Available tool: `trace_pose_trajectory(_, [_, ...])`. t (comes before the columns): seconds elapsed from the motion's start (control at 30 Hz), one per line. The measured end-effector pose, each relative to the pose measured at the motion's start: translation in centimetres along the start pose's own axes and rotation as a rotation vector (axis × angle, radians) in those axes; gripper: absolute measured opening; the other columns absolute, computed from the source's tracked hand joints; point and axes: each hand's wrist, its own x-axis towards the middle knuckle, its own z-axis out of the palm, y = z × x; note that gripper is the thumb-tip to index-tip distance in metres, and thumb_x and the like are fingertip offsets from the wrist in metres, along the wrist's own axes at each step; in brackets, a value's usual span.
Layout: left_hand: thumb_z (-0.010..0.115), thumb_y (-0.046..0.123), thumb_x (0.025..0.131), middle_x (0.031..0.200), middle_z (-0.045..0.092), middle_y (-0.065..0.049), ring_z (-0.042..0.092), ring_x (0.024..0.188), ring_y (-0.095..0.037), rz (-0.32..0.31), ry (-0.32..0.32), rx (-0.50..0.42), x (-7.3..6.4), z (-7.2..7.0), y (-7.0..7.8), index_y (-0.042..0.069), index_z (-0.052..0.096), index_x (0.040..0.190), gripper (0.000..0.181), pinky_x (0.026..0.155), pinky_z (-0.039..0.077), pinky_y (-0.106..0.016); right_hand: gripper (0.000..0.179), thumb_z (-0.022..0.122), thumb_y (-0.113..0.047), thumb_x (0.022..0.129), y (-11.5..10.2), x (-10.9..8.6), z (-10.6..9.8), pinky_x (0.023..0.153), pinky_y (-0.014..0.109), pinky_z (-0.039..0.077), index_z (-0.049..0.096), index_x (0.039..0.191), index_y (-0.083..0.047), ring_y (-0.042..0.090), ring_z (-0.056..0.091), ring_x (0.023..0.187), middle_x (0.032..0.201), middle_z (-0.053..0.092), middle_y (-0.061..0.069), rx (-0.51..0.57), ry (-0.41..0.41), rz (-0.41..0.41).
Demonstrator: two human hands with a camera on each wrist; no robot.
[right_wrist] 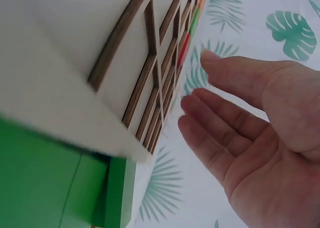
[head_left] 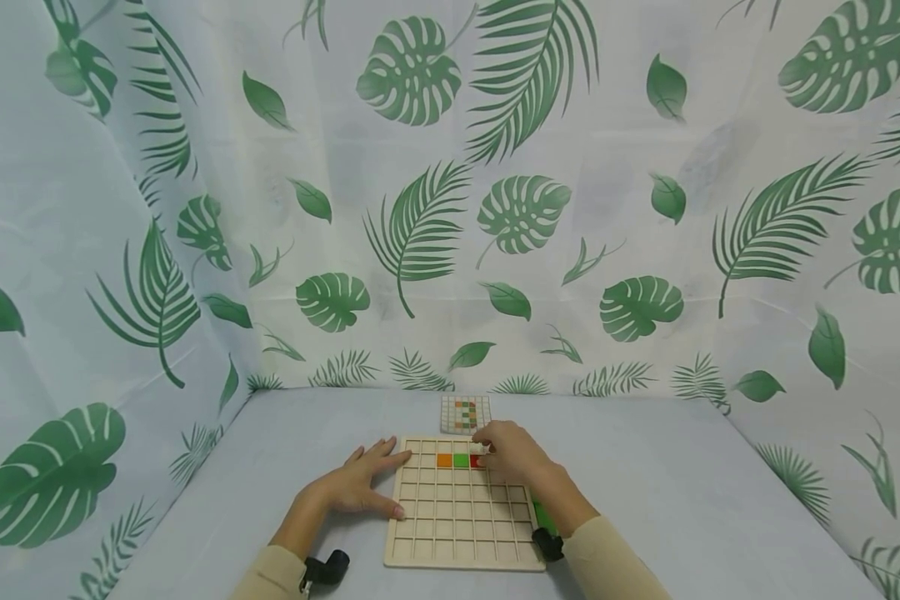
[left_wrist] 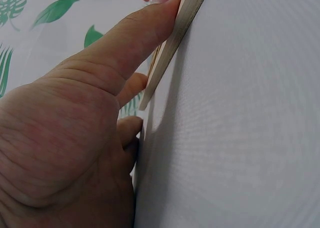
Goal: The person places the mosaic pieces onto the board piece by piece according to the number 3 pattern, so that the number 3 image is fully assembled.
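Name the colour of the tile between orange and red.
The middle tile is green; head view shows it best.

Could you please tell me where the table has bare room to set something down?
The table is bare right of the right forearm, up to the curtain, and left of the left hand. The grid board is crowded at its far edge, by the right hand, coloured tiles and pattern card.

Pale wooden grid board [head_left: 450,531] with coloured squares, on my feed.
I see it lying flat; in its second row from the far edge, an orange tile [head_left: 445,460], green tile [head_left: 461,460] and partly hidden red tile [head_left: 476,461] sit side by side.
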Motion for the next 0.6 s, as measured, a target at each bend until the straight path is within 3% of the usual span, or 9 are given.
trace_pose_trajectory(0.2, [0.089,0.058,0.073,0.175,0.016,-0.014,0.008,0.162,-0.041,0.004,-0.01,0.0,0.1,0.0,-0.3,0.026,0.042,0.16,0.104,0.129,0.0,-0.066,0.035,0.081,-0.01,0.09,0.2,-0.7,-0.6,0.091,0.046,0.061,0.074,0.124,-0.005,0.028,0.07,0.107,0.121,0.073,0.01,-0.018,0.051,0.049])
trace_pose_trajectory(0.6, [0.087,0.06,0.074,0.175,0.015,-0.014,0.008,0.163,-0.04,0.02,-0.015,0.008,0.3,0.1,-0.6,0.026,0.042,0.161,0.104,0.13,-0.001,-0.065,0.037,0.081,-0.012,0.091,1.1,-2.5,-2.7,0.089,0.048,0.061,0.073,0.126,-0.004,0.034,0.069,0.109,0.123,0.073,0.011,0.055,0.104,0.075])
